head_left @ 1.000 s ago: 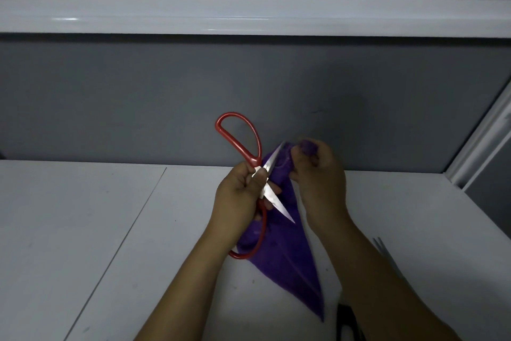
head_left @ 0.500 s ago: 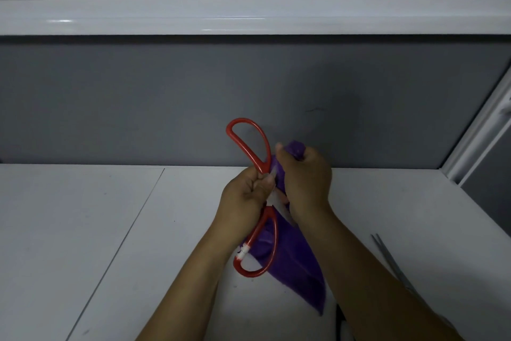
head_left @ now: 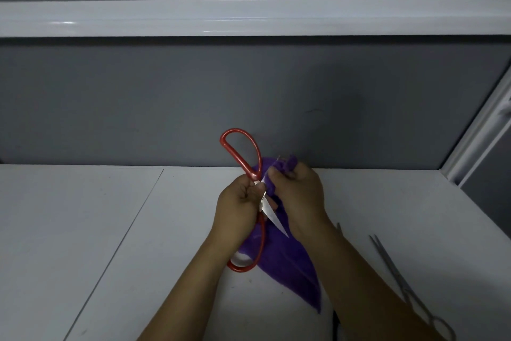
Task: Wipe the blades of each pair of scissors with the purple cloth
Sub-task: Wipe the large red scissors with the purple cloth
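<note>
Grey wall panels and a white rail back a white tabletop (head_left: 83, 230), above which both hands work in dim light. The left hand (head_left: 237, 210) has its fingers closed around the red-handled scissors (head_left: 250, 163) at the pivot, with one red loop standing up above the hand and the other hanging below it near the tabletop. The scissors are spread wide: one bare blade (head_left: 272, 219) slants down and right from the pivot, between the two hands and in front of the purple cloth (head_left: 287, 268). The right hand (head_left: 297, 194) has its fingers closed on a bunch of the cloth pinched around the other blade, just beside the pivot; that blade is almost wholly hidden, with only what looks like its tip showing above the bunched cloth. The rest of the cloth hangs down behind the scissors to a point by the right forearm. On the tabletop to the right lies a pair of slim metal scissors (head_left: 398, 277), partly covered by the forearm, and a dark object at the bottom edge is cut off. Compared with half a second ago, the lower blade is far more exposed and the cloth-holding hand sits a little further right.
</note>
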